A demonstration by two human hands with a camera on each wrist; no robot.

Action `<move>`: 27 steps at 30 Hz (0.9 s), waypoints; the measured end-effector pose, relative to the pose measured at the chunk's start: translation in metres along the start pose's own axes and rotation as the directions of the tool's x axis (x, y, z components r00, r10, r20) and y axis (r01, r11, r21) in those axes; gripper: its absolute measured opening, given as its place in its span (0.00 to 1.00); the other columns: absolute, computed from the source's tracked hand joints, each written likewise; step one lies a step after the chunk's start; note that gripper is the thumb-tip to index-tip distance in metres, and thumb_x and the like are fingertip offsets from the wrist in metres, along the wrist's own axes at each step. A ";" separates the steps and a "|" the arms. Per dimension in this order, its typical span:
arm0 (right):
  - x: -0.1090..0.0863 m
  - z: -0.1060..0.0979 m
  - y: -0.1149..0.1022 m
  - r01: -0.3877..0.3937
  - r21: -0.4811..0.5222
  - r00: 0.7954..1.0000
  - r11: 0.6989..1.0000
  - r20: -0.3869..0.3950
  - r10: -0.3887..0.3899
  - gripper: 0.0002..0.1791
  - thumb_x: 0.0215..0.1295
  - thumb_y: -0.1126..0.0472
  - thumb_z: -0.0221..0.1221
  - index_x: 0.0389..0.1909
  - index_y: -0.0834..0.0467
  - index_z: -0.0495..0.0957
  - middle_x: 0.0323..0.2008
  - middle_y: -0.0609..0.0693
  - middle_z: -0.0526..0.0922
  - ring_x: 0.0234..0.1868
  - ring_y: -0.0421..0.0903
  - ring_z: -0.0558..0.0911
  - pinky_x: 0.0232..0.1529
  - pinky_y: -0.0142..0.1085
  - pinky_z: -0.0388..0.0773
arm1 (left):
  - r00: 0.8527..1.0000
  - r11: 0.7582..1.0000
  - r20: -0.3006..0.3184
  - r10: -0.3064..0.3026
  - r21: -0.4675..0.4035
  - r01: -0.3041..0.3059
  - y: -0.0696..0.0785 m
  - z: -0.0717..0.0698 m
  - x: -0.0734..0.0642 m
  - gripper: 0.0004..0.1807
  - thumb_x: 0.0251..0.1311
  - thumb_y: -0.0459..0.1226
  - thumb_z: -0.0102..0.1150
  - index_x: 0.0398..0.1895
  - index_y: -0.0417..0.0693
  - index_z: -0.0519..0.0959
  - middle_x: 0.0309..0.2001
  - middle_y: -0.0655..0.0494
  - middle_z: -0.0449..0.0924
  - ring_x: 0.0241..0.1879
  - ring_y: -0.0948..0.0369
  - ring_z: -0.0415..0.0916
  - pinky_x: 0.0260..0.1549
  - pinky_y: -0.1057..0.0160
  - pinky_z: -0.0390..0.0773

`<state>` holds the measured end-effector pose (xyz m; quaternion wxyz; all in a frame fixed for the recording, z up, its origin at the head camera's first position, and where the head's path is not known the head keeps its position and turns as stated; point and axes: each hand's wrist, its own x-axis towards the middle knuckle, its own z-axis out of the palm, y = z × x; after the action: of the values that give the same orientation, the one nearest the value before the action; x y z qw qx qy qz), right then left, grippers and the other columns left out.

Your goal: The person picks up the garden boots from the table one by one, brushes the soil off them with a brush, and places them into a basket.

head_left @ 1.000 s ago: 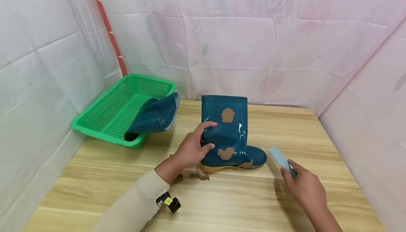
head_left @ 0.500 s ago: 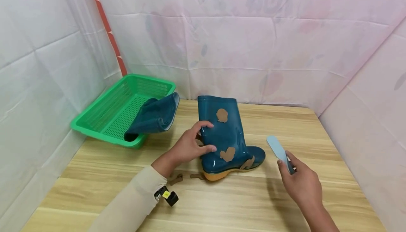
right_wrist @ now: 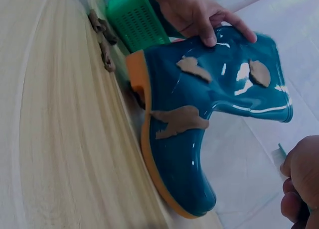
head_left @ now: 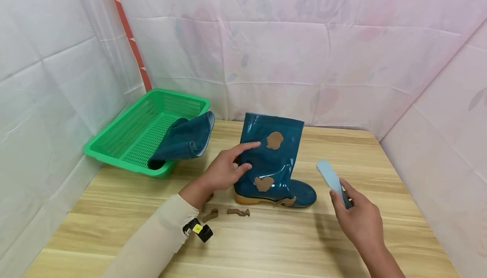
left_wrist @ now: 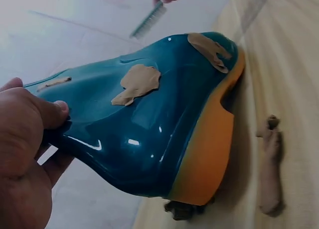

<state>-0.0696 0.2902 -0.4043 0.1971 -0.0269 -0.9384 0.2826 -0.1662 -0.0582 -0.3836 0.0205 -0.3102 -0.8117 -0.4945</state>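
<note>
A dark teal rubber boot with an orange sole stands on the table, its shaft leaning a little right in the head view and its toe pointing right. Brown clay-like patches stick to it: a round upper patch, a lower patch and one over the foot. My left hand grips the back of the shaft, thumb on the near side. To the right of the boot, my right hand holds a light blue brush, apart from the boot; its bristles show in the left wrist view.
At the back left is a green plastic basket, with a second teal boot lying in it and its shaft over the rim. Brown strips lie on the wooden table near the heel. White cloth walls enclose the table.
The boot has been turned in my left hand: its shaft leaned left half a second ago and now leans right. The right hand with the brush has shifted slightly left.
</note>
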 end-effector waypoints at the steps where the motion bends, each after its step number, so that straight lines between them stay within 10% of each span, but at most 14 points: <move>1: 0.000 0.000 -0.001 0.017 0.013 1.000 1.000 -0.016 -0.017 0.25 0.71 0.57 0.65 0.64 0.65 0.78 0.35 0.61 0.86 0.21 0.44 0.78 0.18 0.34 0.70 | 0.999 0.999 -0.006 -0.031 -0.016 0.031 -0.001 0.000 -0.002 0.34 0.70 0.30 0.62 0.76 0.63 0.67 0.72 0.57 0.69 0.36 0.58 0.78 0.37 0.60 0.80; 6: -0.002 0.003 -0.010 0.137 0.076 0.988 0.988 -0.077 -0.131 0.25 0.64 0.65 0.70 0.61 0.66 0.80 0.37 0.64 0.87 0.26 0.49 0.84 0.22 0.26 0.73 | 0.974 0.966 -0.069 -0.217 -0.158 0.205 -0.009 0.007 -0.016 0.34 0.71 0.32 0.61 0.73 0.74 0.69 0.73 0.54 0.68 0.62 0.51 0.76 0.53 0.47 0.80; 10: -0.007 0.009 -0.018 0.256 0.112 0.965 0.960 -0.084 -0.248 0.27 0.58 0.70 0.72 0.60 0.68 0.81 0.42 0.66 0.87 0.33 0.55 0.87 0.27 0.25 0.77 | 0.971 0.968 -0.118 -0.206 -0.172 0.184 -0.011 0.011 -0.023 0.32 0.70 0.32 0.61 0.72 0.71 0.70 0.72 0.53 0.69 0.63 0.51 0.75 0.54 0.46 0.79; 14: -0.015 0.015 -0.024 0.315 0.097 0.949 0.944 -0.044 -0.312 0.28 0.57 0.69 0.73 0.59 0.67 0.81 0.44 0.66 0.87 0.38 0.60 0.88 0.28 0.45 0.83 | 0.972 0.975 -0.145 -0.187 -0.145 0.167 -0.012 0.015 -0.025 0.31 0.71 0.34 0.62 0.72 0.69 0.69 0.72 0.53 0.70 0.62 0.51 0.76 0.53 0.47 0.80; 27: -0.043 0.014 -0.018 0.128 0.001 0.982 0.992 0.142 -0.126 0.25 0.65 0.58 0.71 0.61 0.62 0.82 0.27 0.51 0.82 0.21 0.38 0.66 0.19 0.32 0.61 | 0.961 0.988 -0.236 -0.143 -0.096 0.123 -0.015 0.025 -0.029 0.29 0.71 0.34 0.61 0.72 0.66 0.69 0.66 0.51 0.77 0.56 0.55 0.80 0.51 0.48 0.81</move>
<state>-0.0342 0.2609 -0.4199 0.1474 0.0524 -0.9510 0.2667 -0.1444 -0.0568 -0.4178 0.0736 -0.1929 -0.8017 -0.5610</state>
